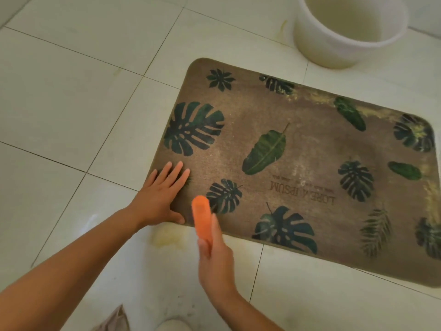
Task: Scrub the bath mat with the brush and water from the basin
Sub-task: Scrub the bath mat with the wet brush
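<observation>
Orange brush (202, 217) at the bath mat (298, 151) near-left corner
Flat on it lies the left hand (162, 197), fingers straight; the right hand (216, 261) grips the blurred brush, seemingly just above the mat

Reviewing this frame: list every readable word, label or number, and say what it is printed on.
"LOREM IPSUM": printed on the bath mat, upside down to the camera.
Smaller line beside it on the mat: too small and blurred to read.
Orange brush and white basin: no text visible.
</observation>
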